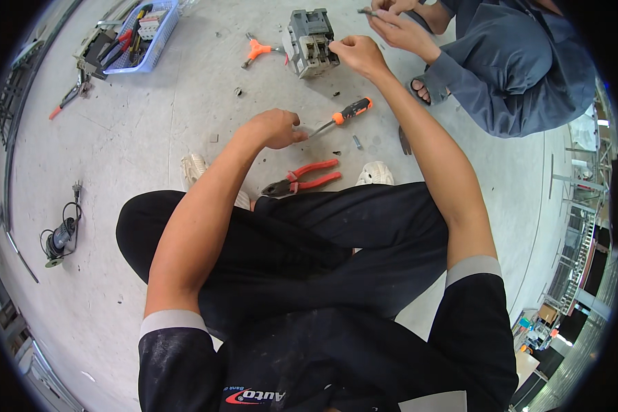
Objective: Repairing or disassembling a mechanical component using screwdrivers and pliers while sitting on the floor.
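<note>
I sit cross-legged on a grey concrete floor. My left hand rests low on the floor with its fingers curled, close to the tip of an orange-and-black screwdriver; whether it holds anything I cannot tell. My right hand reaches forward and pinches at the front of a grey boxy electrical switch unit. Red-handled pliers lie just in front of my legs. A small screw lies by the screwdriver.
Another person in grey clothes sits at the upper right, hands together on a small part. An orange cross-shaped tool lies left of the unit. A blue basket of tools stands at the top left. An angle grinder lies at the left.
</note>
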Tool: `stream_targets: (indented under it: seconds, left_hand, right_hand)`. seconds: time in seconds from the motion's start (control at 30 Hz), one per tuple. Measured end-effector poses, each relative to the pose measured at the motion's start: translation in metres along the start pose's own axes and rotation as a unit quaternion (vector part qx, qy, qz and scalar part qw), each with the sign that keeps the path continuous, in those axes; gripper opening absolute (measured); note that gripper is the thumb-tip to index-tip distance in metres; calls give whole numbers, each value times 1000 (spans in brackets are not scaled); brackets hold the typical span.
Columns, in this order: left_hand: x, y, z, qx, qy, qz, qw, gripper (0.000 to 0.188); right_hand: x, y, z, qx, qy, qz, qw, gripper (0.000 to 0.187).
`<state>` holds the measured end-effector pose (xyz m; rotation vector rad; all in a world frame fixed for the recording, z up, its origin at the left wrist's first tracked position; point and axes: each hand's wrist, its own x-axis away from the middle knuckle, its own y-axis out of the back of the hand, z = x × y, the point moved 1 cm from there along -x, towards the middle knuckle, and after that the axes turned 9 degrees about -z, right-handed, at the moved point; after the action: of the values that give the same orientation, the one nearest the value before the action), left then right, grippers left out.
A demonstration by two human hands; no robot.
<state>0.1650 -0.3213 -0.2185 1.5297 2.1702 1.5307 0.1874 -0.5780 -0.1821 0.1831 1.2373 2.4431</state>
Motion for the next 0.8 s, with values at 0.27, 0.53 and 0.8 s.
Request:
stream_targets:
  seconds: [0.27, 0.53, 0.8]
  left_hand:
    - [1, 3, -4, -6, 0, 8, 1000, 60]
    - [4, 6, -5, -6, -4, 2, 1000, 61]
    - [-6, 12, 0, 92, -46, -70, 992, 60]
  right_hand:
    - [6, -5, -10, -58, 106, -58, 991, 41]
    - [27, -1, -3, -4, 137, -60, 989, 32]
    - [26, 20, 0, 77, 247, -55, 964, 24]
